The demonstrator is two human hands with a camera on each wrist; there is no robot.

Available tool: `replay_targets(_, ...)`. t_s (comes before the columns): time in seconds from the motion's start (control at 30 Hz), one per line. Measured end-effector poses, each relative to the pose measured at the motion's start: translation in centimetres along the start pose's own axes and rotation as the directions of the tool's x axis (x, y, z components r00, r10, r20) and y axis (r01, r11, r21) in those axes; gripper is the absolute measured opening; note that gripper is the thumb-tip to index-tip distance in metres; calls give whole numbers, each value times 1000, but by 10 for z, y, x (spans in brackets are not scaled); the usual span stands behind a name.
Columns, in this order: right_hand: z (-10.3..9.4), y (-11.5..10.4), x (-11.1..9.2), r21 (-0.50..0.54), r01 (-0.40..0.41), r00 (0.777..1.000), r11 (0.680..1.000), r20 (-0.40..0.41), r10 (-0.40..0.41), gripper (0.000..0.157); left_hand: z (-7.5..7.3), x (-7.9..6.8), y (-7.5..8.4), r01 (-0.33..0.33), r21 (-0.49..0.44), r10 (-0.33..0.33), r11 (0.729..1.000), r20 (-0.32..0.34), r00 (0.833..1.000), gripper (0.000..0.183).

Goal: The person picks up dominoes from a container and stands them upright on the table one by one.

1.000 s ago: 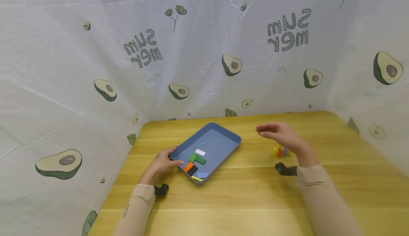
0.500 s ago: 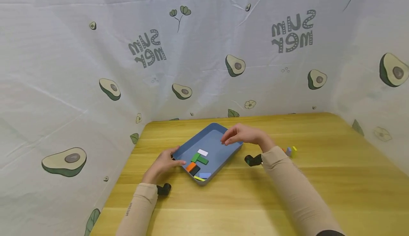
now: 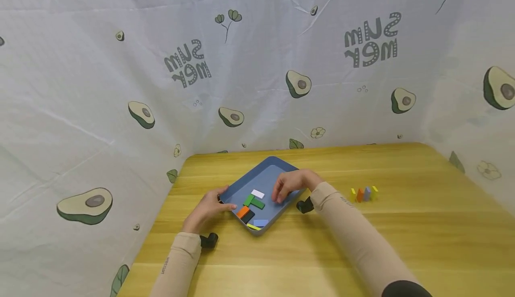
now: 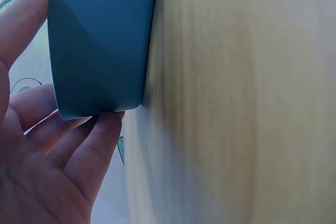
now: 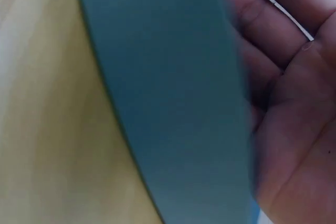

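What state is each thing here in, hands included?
Blue tray: right way up on table
White block: flat in tray
Two green blocks: flat in tray
Orange block: flat in tray
Black block: flat in tray
Blue block: flat in tray
Yellow block: in tray, tilt unclear
Four outside blocks: standing upright
Left hand: gripping tray
Right hand: bent fingers inside tray; grip unclear

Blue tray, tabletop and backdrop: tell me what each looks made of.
Blue tray: probably matte plastic; smooth, evenly coloured walls with rounded corners.
Tabletop: wood or wood-look laminate, soft sheen; long grain-like streaks.
Backdrop: likely printed fabric, perhaps plastic sheeting, faint sheen; creases and soft folds.
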State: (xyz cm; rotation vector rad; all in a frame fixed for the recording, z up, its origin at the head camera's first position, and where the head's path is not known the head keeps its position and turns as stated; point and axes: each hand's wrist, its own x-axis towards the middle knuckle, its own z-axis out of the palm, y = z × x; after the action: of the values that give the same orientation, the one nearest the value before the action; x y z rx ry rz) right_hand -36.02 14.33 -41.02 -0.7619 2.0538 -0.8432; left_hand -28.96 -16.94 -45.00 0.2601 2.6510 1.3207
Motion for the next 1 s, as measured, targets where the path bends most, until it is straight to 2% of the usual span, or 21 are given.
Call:
replay_targets(0.27,9,0,7,-47,-43,998,998,46,46,16,3,0,1,-3,10,3,1000,-5,1000,83)
replay_targets(0.47,14,-4,11,-101,-44,991,994,118,56,17,4,0,2,7,20,-7,1000,-11,1000,84)
replay_targets(0.63,17,-9,14,-87,-44,985,995,162,58,17,4,0,2,14,12,-14,1000,-13,1000,84)
replay_targets(0.73,20,-10,17,-58,-41,986,997,158,50,16,4,1,1,10,11,-10,1000,-7,1000,84)
replay_targets(1.0,31,-14,26,-2,31,989,1000,142,-30,19,1,1,0,9,20,-9,1000,-15,1000,86)
